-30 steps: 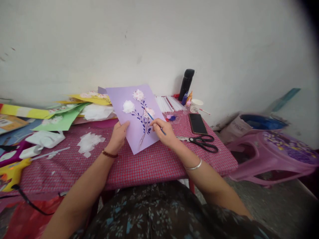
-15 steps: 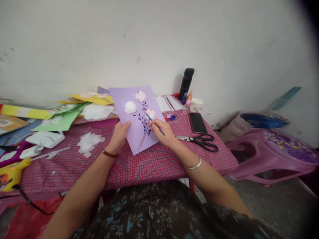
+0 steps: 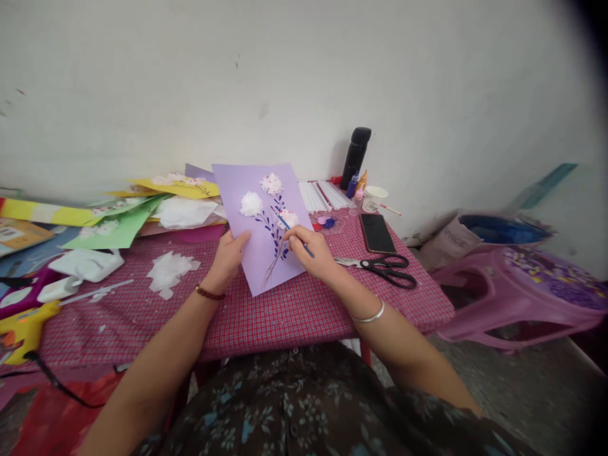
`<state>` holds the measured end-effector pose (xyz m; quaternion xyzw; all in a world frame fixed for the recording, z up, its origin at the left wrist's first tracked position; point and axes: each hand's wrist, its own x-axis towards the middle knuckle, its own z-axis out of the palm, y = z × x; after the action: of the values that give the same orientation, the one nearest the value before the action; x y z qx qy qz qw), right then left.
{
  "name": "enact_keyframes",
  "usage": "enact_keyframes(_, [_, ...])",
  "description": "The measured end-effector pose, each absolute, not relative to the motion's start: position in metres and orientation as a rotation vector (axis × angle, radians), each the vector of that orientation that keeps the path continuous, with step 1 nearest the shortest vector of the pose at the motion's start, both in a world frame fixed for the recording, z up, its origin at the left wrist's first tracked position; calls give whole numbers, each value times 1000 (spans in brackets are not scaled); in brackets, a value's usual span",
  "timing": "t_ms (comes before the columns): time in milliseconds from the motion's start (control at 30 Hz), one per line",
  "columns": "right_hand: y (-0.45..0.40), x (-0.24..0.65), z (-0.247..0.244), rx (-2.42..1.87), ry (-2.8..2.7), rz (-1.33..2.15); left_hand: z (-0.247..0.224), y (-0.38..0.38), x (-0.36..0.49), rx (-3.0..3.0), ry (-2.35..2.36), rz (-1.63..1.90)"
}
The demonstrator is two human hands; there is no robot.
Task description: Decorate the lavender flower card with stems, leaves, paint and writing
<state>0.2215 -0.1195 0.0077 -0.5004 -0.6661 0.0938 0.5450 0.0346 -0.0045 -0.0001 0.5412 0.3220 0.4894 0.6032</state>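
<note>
My left hand [image 3: 231,253] grips the left edge of a purple sheet [image 3: 256,259], thumb on top, and holds it tilted above the table. Three fluffy paper flowers are on the sheet: a white one [image 3: 251,204] at left, one with reddish specks [image 3: 271,183] at the top, and another speckled one [image 3: 287,219] at right. Dark blue leaves and thin stems are painted below them. Pinched in my right hand [image 3: 308,249] is a thin blue brush [image 3: 298,237]; its tip is over the sheet, beside the right flower. Whether the tip touches is too small to tell.
Black-handled scissors [image 3: 387,269], a phone [image 3: 377,233], a cup [image 3: 375,195], paint bottles [image 3: 352,185] and a black flask [image 3: 356,157] are at right. White tissue pieces [image 3: 171,272], coloured sheets [image 3: 118,225] and a yellow glue gun [image 3: 26,329] lie at left. A pink stool [image 3: 494,285] stands beside the table.
The top of the purple sheet has shifted slightly right. The brush tip has moved a little up and left, away from the right flower. Both hands keep their hold.
</note>
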Motion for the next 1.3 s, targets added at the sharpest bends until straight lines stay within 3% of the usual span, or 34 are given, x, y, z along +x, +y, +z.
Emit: enact_keyframes(1300, [-125,210,13,-1235,-1700,267,-1,-11,36,1369,748,1046])
